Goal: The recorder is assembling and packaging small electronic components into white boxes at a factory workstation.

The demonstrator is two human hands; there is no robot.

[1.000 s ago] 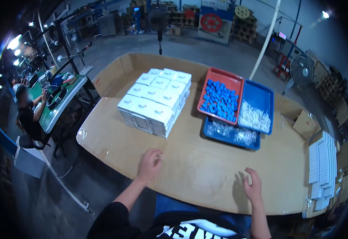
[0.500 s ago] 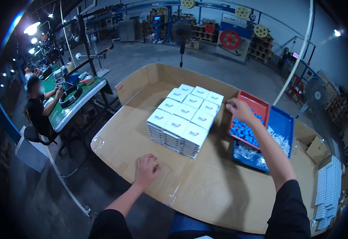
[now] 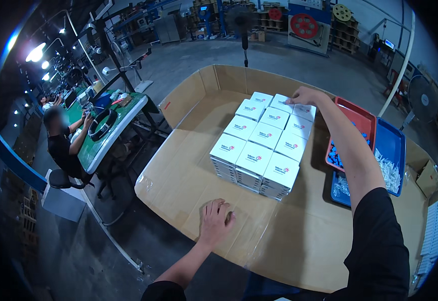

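Note:
A block of stacked white boxes [image 3: 265, 134] with a red-and-dark print on their lids stands on the cardboard-lined table [image 3: 179, 165]. My right hand [image 3: 307, 96] reaches over its far right corner, fingers bent and drawn together, the tips at the lids of the far row. Whether anything small is between them is hidden. In front of the stack, my left hand [image 3: 217, 220] rests palm down on the cardboard, fingers somewhat apart and holding nothing. Right of the stack, partly behind my right forearm, is a red tray [image 3: 352, 113] with small blue pieces [image 3: 335, 156].
Under the red tray lies a blue tray [image 3: 392, 140] holding white and clear small parts [image 3: 388, 172]. White boxes in rows [image 3: 435, 226] line the right edge. Raised cardboard walls [image 3: 189, 95] border the far side. Leftward, a person [image 3: 63, 140] sits at a green bench [image 3: 98, 138].
My right hand has moved left from the red tray's edge to the far right of the stack. The left hand stays on the cardboard. The whole view has shifted.

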